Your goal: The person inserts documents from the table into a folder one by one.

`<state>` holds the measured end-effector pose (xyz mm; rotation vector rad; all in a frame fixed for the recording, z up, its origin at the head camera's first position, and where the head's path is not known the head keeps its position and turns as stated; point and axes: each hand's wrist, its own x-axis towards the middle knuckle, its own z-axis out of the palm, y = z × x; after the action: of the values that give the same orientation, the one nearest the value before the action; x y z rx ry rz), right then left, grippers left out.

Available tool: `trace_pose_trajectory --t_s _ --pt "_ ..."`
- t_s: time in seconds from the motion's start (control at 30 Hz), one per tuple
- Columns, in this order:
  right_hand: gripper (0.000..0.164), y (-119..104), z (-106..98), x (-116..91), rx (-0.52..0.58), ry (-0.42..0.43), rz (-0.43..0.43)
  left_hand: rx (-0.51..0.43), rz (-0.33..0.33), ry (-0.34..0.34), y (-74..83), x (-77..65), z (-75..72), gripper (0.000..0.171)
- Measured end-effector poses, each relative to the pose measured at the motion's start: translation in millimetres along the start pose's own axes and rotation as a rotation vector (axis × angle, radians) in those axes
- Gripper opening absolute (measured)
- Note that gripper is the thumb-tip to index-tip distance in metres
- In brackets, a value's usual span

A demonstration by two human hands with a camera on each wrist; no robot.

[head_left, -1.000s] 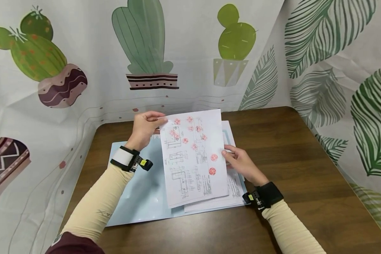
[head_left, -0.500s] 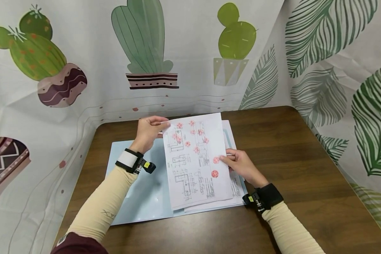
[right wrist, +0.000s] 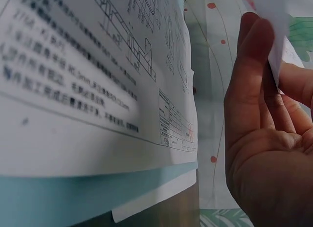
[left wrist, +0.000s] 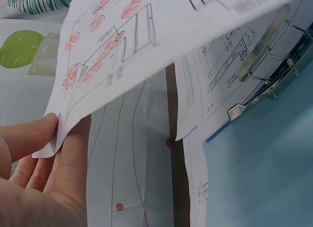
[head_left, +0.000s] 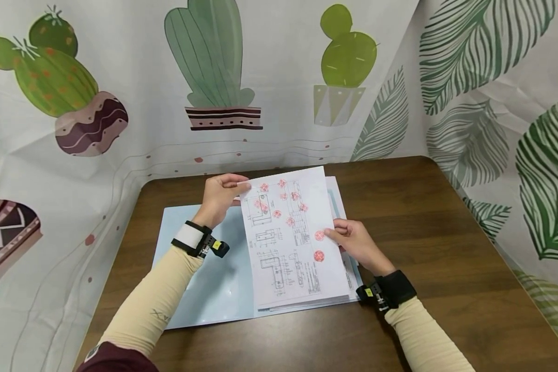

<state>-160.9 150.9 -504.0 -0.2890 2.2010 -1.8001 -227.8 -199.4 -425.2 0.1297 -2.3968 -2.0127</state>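
A white sheet of paper [head_left: 283, 237] with line drawings and red round stamps is raised at a tilt over a light blue folder [head_left: 218, 284]. My left hand [head_left: 219, 199] pinches its upper left corner between thumb and fingers. At the right edge, my right hand [head_left: 359, 245] pinches the same sheet. More printed sheets [right wrist: 73, 114] lie under it on the folder's right half. In the left wrist view, a metal clip lever [left wrist: 238, 111] shows in the folder beside the lower papers. The raised sheet hides most of that stack in the head view.
The folder lies open on a brown wooden table [head_left: 428, 222] with rounded far corners. Behind and beside the table hangs a cloth [head_left: 283, 67] printed with cacti and leaves. Bare wood shows to the right and in front of the folder.
The sheet has shifted right and slightly toward me, now covering more of the papers beneath. My left hand moved right and a little nearer with it; the right hand stays near its edge.
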Motion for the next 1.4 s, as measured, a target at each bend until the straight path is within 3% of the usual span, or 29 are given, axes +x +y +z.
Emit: trace_pose_trajectory --t_s 0.13,0.2,0.43,0.6,0.87,1.0,1.2,1.4 --pt "0.034 -1 -2 -2 -0.017 0.012 0.009 0.036 0.024 -0.011 -2.2 -2.8 -0.8 0.024" --pt "0.035 -1 -4 -3 -0.020 0.015 0.015 0.079 0.070 -0.016 -4.0 -5.0 -0.9 0.025" --pt "0.036 1 -13 -5 0.002 0.041 0.038 0.442 0.374 0.021 -11.8 -18.4 -3.2 0.044" --pt "0.038 4 -19 -5 -0.009 0.056 0.052 0.649 0.468 -0.005 -16.9 -27.7 -6.8 0.066" --pt "0.035 9 -28 -7 0.011 0.085 0.085 0.933 0.485 -0.130 -30.2 -39.1 -14.6 0.093" --pt "0.037 12 -32 -8 0.002 0.081 0.098 1.042 0.451 -0.174 -40.7 -44.9 -18.9 0.103" --pt "0.040 12 -36 -8 -0.019 0.082 0.141 1.092 0.373 -0.253 -55.0 -50.7 -21.3 0.113" --pt "0.039 14 -36 -9 -0.036 0.079 0.180 1.106 0.347 -0.279 -66.0 -56.8 -23.2 0.114"
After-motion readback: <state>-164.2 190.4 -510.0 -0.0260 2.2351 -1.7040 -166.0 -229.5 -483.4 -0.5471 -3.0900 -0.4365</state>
